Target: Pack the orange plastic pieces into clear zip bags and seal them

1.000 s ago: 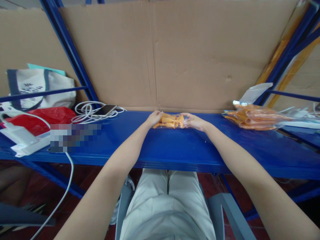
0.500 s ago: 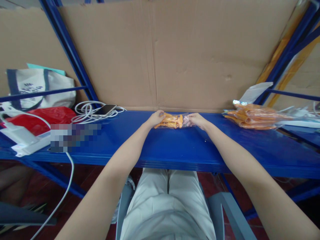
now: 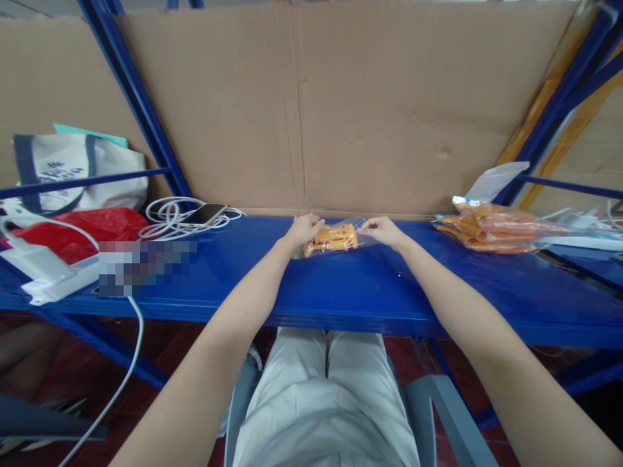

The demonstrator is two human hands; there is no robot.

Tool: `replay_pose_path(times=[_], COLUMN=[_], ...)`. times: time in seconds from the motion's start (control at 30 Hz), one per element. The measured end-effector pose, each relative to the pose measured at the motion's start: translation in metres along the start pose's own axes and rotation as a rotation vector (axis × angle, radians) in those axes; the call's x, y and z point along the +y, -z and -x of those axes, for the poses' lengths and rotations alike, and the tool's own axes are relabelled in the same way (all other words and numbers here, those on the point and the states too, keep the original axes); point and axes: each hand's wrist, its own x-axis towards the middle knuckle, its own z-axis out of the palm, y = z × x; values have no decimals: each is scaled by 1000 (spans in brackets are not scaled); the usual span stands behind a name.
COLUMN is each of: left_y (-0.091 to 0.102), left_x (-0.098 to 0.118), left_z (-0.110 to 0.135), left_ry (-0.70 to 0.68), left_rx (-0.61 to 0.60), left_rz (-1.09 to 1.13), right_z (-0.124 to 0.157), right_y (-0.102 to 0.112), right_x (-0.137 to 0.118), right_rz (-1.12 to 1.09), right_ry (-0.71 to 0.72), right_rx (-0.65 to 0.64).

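A clear plastic bag point(image 3: 363, 241) with orange pieces point(image 3: 335, 238) inside lies near the back of the blue tabletop point(image 3: 341, 288). The exact kind of the orange pieces is too small to make out. My left hand point(image 3: 306, 228) grips the bag's left end, its thumb over the film and its other fingers partly hidden. At the opposite end, my right hand point(image 3: 382, 229) pinches the film between thumb and fingers. The bag is stretched out between both hands.
To the right lies a stack of orange items in clear bags point(image 3: 496, 227). On the left are a phone point(image 3: 207, 214), a coiled white cable point(image 3: 160, 217), a white power strip point(image 3: 58, 279), a red bag point(image 3: 97, 227) and a canvas tote point(image 3: 82, 168). Cardboard point(image 3: 365, 110) stands behind.
The bag's right end, bunched up before, is now spread flatter, and the orange pieces have turned slightly. Both hands stay at the two ends of the bag.
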Motion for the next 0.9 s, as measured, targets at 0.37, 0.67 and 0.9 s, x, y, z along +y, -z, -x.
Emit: replay_pose_path(times=[0.37,0.67,0.9], left_y=[12,6,3], left_x=[11,15,14], left_z=[5,8,8], left_ry=[302,510,557], left_rx=[-63,-15,-16], left_rz=[320,340,471], right_z=[3,1,2], right_y=[9,-5,-14], right_x=[1,-2,-8], right_rz=[290,-134,-309], right_ry=[-361,-397,-353], right_rx=[99,33,49])
